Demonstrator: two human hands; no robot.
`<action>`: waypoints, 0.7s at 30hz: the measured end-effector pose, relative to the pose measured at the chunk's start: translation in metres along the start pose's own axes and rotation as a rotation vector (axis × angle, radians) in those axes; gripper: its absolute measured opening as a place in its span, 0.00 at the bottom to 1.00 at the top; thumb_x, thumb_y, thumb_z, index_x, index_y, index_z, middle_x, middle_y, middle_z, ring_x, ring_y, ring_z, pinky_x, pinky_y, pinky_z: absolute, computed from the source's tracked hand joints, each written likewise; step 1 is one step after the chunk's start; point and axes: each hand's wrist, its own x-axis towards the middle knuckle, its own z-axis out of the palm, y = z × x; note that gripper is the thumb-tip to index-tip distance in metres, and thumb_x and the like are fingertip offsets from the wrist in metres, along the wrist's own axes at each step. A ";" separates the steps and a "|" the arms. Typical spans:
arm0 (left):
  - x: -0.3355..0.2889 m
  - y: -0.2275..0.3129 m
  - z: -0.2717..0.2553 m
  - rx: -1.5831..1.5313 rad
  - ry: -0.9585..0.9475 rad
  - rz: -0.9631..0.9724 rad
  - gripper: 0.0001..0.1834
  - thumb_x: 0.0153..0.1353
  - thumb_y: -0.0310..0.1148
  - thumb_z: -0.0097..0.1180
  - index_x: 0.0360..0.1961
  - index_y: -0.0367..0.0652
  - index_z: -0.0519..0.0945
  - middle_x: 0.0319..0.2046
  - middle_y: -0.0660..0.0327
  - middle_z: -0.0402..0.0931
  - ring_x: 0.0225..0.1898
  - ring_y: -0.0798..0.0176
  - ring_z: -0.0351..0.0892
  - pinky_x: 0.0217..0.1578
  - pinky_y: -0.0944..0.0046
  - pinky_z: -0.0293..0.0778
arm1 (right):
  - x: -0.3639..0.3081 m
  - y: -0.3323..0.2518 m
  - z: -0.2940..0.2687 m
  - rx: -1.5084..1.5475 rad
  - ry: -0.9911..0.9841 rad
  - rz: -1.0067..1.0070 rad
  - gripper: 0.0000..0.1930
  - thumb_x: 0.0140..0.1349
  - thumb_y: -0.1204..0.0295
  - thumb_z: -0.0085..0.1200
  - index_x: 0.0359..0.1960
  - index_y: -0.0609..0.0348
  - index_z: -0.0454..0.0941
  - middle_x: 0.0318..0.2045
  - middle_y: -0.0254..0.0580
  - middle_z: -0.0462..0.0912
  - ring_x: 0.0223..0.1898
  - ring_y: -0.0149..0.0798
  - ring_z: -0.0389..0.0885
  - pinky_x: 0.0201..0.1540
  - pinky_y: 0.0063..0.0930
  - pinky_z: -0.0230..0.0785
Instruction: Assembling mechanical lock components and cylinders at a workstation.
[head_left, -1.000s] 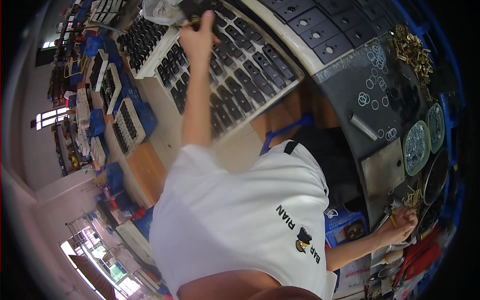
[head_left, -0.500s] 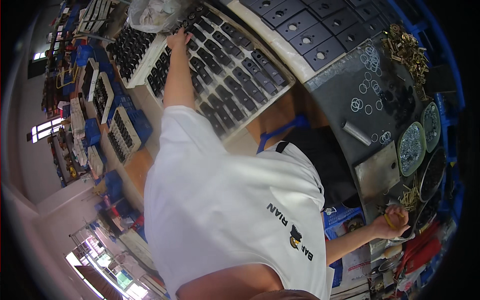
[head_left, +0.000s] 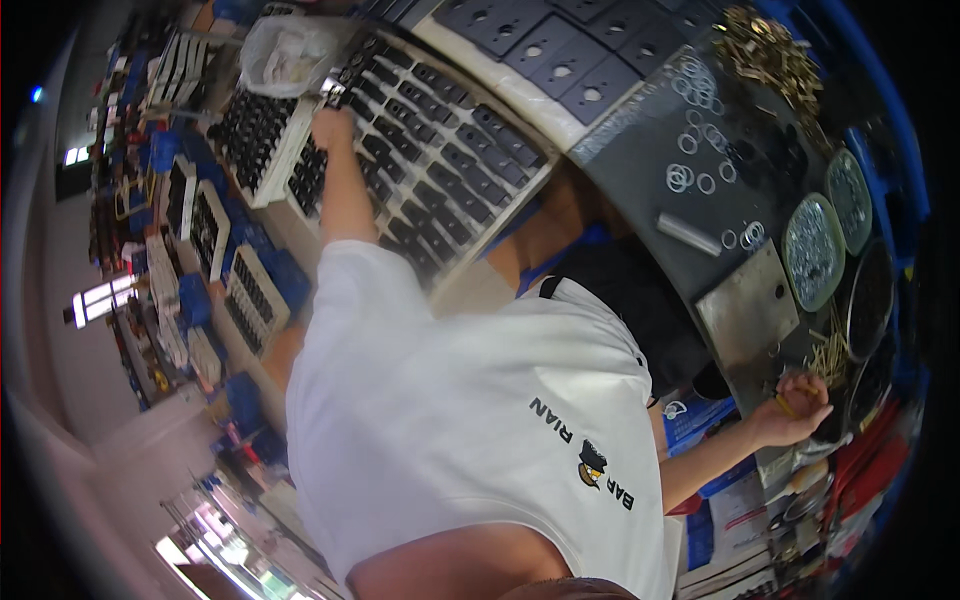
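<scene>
My left hand (head_left: 333,128) is stretched out over the far left part of a pale tray (head_left: 502,238) holding rows of dark elongated metal parts (head_left: 463,163). Its fingers are closed, and a small dark, shiny thing shows at their tips, too small to name. On the right, my right hand (head_left: 797,415) is curled around a yellow-handled hand tool (head_left: 784,403), probably pliers. That hand hovers at the edge of the dark workbench (head_left: 655,190), close to a bundle of thin brass-coloured pins (head_left: 827,358). The tool's working end is hard to see.
A clear plastic bag (head_left: 288,55) sits beyond my left hand. Black plates (head_left: 560,70) lie at the back. Pale rings (head_left: 690,145), a metal cylinder (head_left: 688,233), a square metal plate (head_left: 750,300), tubs of small hardware (head_left: 812,250) and brass pieces (head_left: 765,65) cover the workbench.
My left hand has shifted left and closed, with a small shiny thing now at its fingertips. My right hand keeps the yellow-handled tool. The whole view has swung slightly.
</scene>
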 end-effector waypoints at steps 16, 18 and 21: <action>-0.023 -0.016 -0.043 -0.665 0.251 0.135 0.39 0.58 0.62 0.74 0.39 0.26 0.82 0.36 0.44 0.87 0.33 0.52 0.88 0.32 0.56 0.83 | -0.023 -0.021 0.056 -0.214 -0.077 0.009 0.19 0.79 0.64 0.47 0.44 0.67 0.86 0.32 0.39 0.85 0.31 0.27 0.79 0.34 0.22 0.69; -0.077 0.014 -0.088 -0.824 0.159 0.160 0.38 0.59 0.60 0.73 0.43 0.27 0.81 0.39 0.46 0.87 0.32 0.57 0.86 0.29 0.61 0.81 | -0.016 -0.034 0.066 -0.335 -0.090 0.069 0.17 0.79 0.64 0.49 0.43 0.66 0.86 0.32 0.38 0.85 0.32 0.26 0.79 0.35 0.21 0.69; -0.196 0.051 -0.169 -1.369 -0.020 0.255 0.30 0.66 0.53 0.69 0.47 0.30 0.83 0.32 0.55 0.81 0.25 0.65 0.79 0.24 0.68 0.73 | 0.010 -0.050 0.067 -0.552 -0.264 0.101 0.13 0.75 0.65 0.56 0.45 0.64 0.85 0.35 0.39 0.86 0.35 0.31 0.82 0.40 0.25 0.73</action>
